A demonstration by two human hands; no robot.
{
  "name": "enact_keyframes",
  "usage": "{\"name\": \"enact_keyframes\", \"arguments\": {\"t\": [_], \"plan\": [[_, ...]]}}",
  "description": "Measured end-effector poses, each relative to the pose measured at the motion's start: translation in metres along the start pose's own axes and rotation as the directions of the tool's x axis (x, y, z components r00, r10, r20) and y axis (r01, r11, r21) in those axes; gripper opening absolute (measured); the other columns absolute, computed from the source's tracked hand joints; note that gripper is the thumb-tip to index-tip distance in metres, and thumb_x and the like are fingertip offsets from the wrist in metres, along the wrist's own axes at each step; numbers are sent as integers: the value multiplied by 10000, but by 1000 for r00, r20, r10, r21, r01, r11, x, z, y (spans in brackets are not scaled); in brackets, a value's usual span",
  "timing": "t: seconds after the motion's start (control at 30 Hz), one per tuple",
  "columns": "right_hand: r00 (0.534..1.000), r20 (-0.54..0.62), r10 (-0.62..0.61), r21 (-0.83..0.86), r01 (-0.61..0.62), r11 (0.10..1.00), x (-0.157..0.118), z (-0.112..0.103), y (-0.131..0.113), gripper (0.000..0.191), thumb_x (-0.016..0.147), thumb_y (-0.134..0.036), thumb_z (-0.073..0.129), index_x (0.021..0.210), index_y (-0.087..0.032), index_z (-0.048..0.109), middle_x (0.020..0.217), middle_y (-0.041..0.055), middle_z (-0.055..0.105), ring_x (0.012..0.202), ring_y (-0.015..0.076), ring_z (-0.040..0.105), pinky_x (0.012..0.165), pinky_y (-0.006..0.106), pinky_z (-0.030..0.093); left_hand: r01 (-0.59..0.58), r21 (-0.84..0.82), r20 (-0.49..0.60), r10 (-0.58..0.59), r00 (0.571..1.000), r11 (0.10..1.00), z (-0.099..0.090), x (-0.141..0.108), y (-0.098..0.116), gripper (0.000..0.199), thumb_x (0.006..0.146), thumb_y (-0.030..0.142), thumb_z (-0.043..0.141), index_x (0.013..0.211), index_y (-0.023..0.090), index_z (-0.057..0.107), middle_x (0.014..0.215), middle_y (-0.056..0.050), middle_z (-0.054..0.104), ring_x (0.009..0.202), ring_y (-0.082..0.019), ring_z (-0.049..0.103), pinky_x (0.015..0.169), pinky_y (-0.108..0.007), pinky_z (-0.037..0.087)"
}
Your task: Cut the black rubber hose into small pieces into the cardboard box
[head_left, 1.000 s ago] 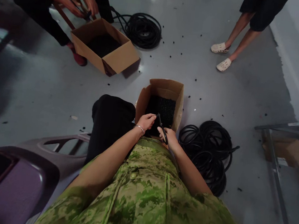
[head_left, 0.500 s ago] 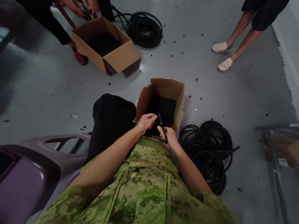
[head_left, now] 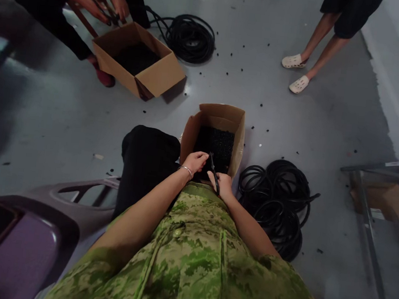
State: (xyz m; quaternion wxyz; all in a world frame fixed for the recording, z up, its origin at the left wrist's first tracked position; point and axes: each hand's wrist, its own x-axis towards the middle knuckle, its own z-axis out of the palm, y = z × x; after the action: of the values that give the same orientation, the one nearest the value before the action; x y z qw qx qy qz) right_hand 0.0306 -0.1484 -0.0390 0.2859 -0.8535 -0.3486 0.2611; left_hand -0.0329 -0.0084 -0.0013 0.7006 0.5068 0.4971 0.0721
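My right hand [head_left: 223, 184] grips a pair of black scissors [head_left: 213, 166], blades pointing up and away from me. Close to the blade tips, the fingertips of my left hand [head_left: 195, 162] are pinched together; whatever is between them is too small to make out. A bracelet circles that wrist. Both hands are over the near side of an open cardboard box [head_left: 237, 146]. Inside it lies a mass of small black pieces [head_left: 222, 142].
Coiled black hose [head_left: 274, 191] lies right of the box. A co-worker's hands [head_left: 116, 8] work above another cardboard box [head_left: 161, 73], beside a second coil [head_left: 192, 38]. Someone in pale clogs [head_left: 299, 84] stands ahead. A purple chair [head_left: 30, 245] is left; a metal frame [head_left: 368, 216] is right.
My right hand has shifted slightly left, and the scissors have turned a little more upright. My left hand keeps its pinch in nearly the same place.
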Motion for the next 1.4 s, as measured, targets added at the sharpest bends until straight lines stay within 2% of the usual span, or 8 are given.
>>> {"name": "enact_keyframes", "arguments": {"t": [0.23, 0.43, 0.53, 0.7, 0.8, 1.0, 1.23, 1.4], "plan": [[1000, 7, 22, 28, -22, 999, 0, 3, 0, 680, 846, -707, 391, 490, -161, 585, 457, 27, 529, 474, 108, 439, 495, 235, 277, 49, 16, -54, -49, 997, 999, 2, 1, 3, 106, 829, 180, 571, 734, 151, 534, 492, 56, 474, 368, -46, 368, 366, -166, 271], [996, 0, 92, 64, -92, 994, 2, 8, 9, 665, 831, -722, 398, 526, -167, 600, 458, 27, 534, 478, 129, 495, 479, 230, 299, 5, -66, -51, -9, 999, 998, -2, 4, 1, 154, 840, 209, 550, 700, 149, 530, 518, 36, 501, 389, -62, 410, 375, -185, 329], [993, 63, 102, 96, -108, 990, 4, 7, 16, 633, 821, -718, 434, 567, -171, 627, 492, 32, 573, 487, 138, 538, 470, 224, 322, -17, -86, -14, 16, 1000, 996, -4, 4, 0, 118, 806, 233, 597, 736, 143, 571, 525, 36, 517, 396, -62, 419, 378, -182, 340], [972, 211, 100, 204, -144, 968, 7, -2, 26, 589, 847, -698, 426, 748, -176, 680, 585, 17, 646, 493, 129, 588, 472, 207, 377, -42, -74, -12, 41, 999, 996, -2, 1, 1, 115, 779, 244, 621, 735, 139, 599, 496, 43, 499, 385, -57, 398, 357, -171, 301], [963, 257, 77, 177, -125, 976, 9, -12, 27, 561, 840, -694, 448, 741, -188, 668, 582, 6, 648, 494, 125, 594, 483, 204, 390, -58, -80, -4, 58, 998, 995, -2, 0, 2, 112, 774, 239, 626, 727, 141, 601, 499, 45, 497, 385, -53, 393, 358, -169, 295], [961, 273, 32, 67, -52, 996, 11, -23, 20, 536, 832, -686, 474, 628, -207, 602, 583, -1, 646, 526, 132, 606, 512, 207, 398, -69, -93, 10, 70, 997, 993, -2, -1, 1, 137, 767, 260, 645, 714, 149, 583, 506, 50, 497, 384, -48, 389, 359, -166, 292], [964, 262, 35, 67, -54, 996, 11, -24, 17, 545, 836, -689, 462, 660, -200, 625, 575, -9, 638, 514, 123, 595, 506, 201, 388, -59, -80, 26, 61, 998, 995, -2, -3, 3, 151, 756, 277, 666, 725, 147, 595, 510, 48, 499, 391, -47, 390, 364, -166, 295], [976, 216, -9, 59, -4, 998, 8, -23, 15, 567, 847, -669, 466, 578, -190, 609, 507, 12, 598, 491, 134, 571, 496, 213, 349, -50, -72, 20, 52, 998, 996, -2, -1, 1, 167, 749, 280, 681, 707, 148, 589, 505, 48, 491, 385, -41, 374, 362, -164, 276]]}}
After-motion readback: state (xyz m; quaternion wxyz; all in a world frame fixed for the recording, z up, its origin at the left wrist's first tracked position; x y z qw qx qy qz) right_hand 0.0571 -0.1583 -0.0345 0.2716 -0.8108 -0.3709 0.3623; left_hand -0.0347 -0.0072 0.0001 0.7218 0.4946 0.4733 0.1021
